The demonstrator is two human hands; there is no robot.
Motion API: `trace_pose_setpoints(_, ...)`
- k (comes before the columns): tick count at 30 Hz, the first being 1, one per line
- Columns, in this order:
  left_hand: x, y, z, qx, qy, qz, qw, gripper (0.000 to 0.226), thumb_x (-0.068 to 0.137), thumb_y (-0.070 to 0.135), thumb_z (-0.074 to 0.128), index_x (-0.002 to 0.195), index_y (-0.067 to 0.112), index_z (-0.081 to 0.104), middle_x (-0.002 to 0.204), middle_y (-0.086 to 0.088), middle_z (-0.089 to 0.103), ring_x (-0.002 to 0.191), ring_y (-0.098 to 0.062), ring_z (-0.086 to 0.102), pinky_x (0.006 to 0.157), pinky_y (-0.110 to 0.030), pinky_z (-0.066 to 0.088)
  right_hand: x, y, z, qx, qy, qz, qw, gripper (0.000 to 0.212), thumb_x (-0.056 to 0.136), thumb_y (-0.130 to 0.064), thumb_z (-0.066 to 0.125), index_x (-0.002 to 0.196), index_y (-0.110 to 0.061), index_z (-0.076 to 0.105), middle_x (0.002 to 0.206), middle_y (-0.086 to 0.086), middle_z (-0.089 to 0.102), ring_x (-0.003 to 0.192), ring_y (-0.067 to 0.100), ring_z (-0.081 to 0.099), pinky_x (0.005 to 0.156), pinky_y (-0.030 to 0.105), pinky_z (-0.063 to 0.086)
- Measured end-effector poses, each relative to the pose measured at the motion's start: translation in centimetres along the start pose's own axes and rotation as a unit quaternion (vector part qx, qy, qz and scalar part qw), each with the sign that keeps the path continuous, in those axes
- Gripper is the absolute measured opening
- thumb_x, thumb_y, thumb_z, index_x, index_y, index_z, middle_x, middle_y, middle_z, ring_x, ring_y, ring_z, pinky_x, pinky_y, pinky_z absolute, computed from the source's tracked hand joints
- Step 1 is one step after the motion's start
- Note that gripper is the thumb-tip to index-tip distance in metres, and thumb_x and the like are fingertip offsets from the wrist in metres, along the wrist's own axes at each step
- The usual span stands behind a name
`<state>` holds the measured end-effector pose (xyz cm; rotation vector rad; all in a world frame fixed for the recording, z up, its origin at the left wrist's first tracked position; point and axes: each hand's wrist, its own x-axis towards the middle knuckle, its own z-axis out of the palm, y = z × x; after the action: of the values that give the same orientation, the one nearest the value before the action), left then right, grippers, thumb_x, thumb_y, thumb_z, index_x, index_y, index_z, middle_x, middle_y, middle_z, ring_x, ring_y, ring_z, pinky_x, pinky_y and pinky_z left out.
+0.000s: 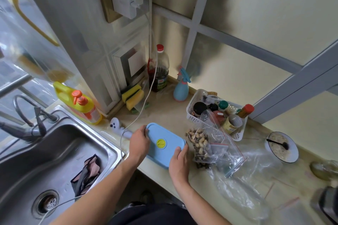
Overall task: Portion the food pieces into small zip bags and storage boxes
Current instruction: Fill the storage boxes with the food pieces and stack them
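A light blue storage box (164, 137) with a yellow-green valve on its closed lid lies on the counter near the front edge. My left hand (140, 141) grips its left end, fingers curled over the rim. My right hand (180, 162) holds its near right corner. Just right of the box lies a clear zip bag (198, 145) filled with pale nuts and dark pieces. More clear zip bags (230, 157) with red seal strips lie crumpled to the right.
A steel sink (54, 160) with a cloth sits left. A white basket (236, 133) of bottles stands behind the bags. A bowl (282, 147) with a black spoon is at right. A white cable (135, 115) runs across the counter. Dish soap, sponges and bottles line the wall.
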<state>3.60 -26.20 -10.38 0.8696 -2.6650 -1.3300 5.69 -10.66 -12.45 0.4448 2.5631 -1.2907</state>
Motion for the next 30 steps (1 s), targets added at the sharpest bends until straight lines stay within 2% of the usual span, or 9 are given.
trace_pose_setpoints(6,1.4,-1.5,-0.9,-0.044,-0.123,0.004,0.991,0.033,0.108,0.023,0.038,0.098,0.008,0.065,0.096,-0.011,0.065,0.093,-0.034,0.061,0.072,-0.034,0.043,0.0,1.1,0.3,-0.052,0.024,-0.050,0.997,0.063,0.106,-0.042,0.027,0.149,0.003,0.038,0.140,0.021,0.059,0.127,0.034,0.056,0.106,0.041,0.045)
trace_pose_setpoints(9,1.5,-1.3,-1.2,-0.039,-0.133,-0.020,0.990,0.040,0.108,0.031,0.038,0.096,0.007,0.067,0.101,-0.014,0.063,0.098,-0.033,0.059,0.072,-0.034,0.040,0.1,1.0,0.6,-0.071,0.057,-0.040,0.995,0.070,0.098,-0.054,0.017,0.117,0.001,0.057,0.114,0.020,0.066,0.108,0.038,0.059,0.095,0.046,0.046)
trace_pose_setpoints(12,0.8,0.0,-2.2,-0.067,-0.134,-0.002,0.989,0.047,0.107,0.044,0.037,0.098,0.009,0.067,0.100,-0.006,0.065,0.097,-0.023,0.059,0.074,-0.027,0.042,0.5,1.0,0.5,-0.098,0.083,-0.017,0.992,0.063,0.099,-0.050,0.021,0.092,0.001,0.058,0.097,0.023,0.066,0.099,0.040,0.058,0.095,0.050,0.044)
trace_pose_setpoints(14,0.3,0.8,-2.6,-0.125,-0.155,-0.004,0.980,0.040,0.105,0.052,0.037,0.114,0.022,0.062,0.110,0.005,0.064,0.104,-0.010,0.057,0.081,-0.019,0.041,0.6,0.8,0.0,-0.073,0.065,-0.007,0.995,0.064,0.100,-0.051,0.022,0.095,0.001,0.058,0.102,0.023,0.066,0.103,0.040,0.057,0.094,0.045,0.040)
trace_pose_setpoints(17,0.6,0.9,-2.3,-0.160,-0.191,-0.032,0.968,0.044,0.099,0.065,0.036,0.122,0.030,0.048,0.121,0.003,0.058,0.114,-0.015,0.055,0.098,-0.035,0.043,0.5,-0.8,-1.2,0.037,0.019,0.022,0.999,0.049,0.107,-0.042,0.034,0.118,0.000,0.056,0.125,0.024,0.060,0.121,0.040,0.054,0.098,0.039,0.039)
trace_pose_setpoints(19,0.8,0.8,-1.8,-0.177,-0.176,-0.042,0.967,0.042,0.097,0.068,0.038,0.117,0.033,0.049,0.117,0.001,0.061,0.113,-0.020,0.059,0.102,-0.042,0.047,0.9,-2.5,-2.4,0.117,0.023,0.046,0.992,0.052,0.104,-0.052,0.039,0.126,-0.008,0.056,0.132,0.023,0.060,0.121,0.037,0.056,0.102,0.040,0.044)
trace_pose_setpoints(21,0.7,0.9,-1.2,-0.200,-0.155,-0.033,0.967,0.033,0.098,0.064,0.042,0.110,0.036,0.056,0.107,0.003,0.067,0.106,-0.020,0.065,0.098,-0.042,0.052,1.5,-4.0,-3.8,0.174,0.015,0.087,0.981,0.060,0.097,-0.066,0.040,0.121,-0.014,0.057,0.123,0.018,0.064,0.108,0.033,0.060,0.092,0.037,0.047)
trace_pose_setpoints(24,0.0,1.7,-0.4,-0.216,-0.150,-0.011,0.965,0.028,0.102,0.056,0.044,0.105,0.036,0.064,0.099,0.006,0.071,0.099,-0.017,0.068,0.096,-0.041,0.054,2.5,-5.5,-5.9,0.189,-0.016,0.134,0.973,0.065,0.104,-0.058,0.040,0.128,-0.001,0.062,0.125,0.021,0.065,0.111,0.033,0.061,0.085,0.028,0.040)
trace_pose_setpoints(30,0.1,2.3,0.2,-0.178,-0.140,-0.006,0.974,0.040,0.097,0.065,0.039,0.108,0.036,0.065,0.096,0.010,0.072,0.095,-0.014,0.069,0.095,-0.043,0.054,3.3,-5.2,-6.0,0.172,0.026,0.124,0.977,0.057,0.107,-0.049,0.040,0.101,0.002,0.065,0.117,0.027,0.070,0.100,0.036,0.066,0.078,0.027,0.040)
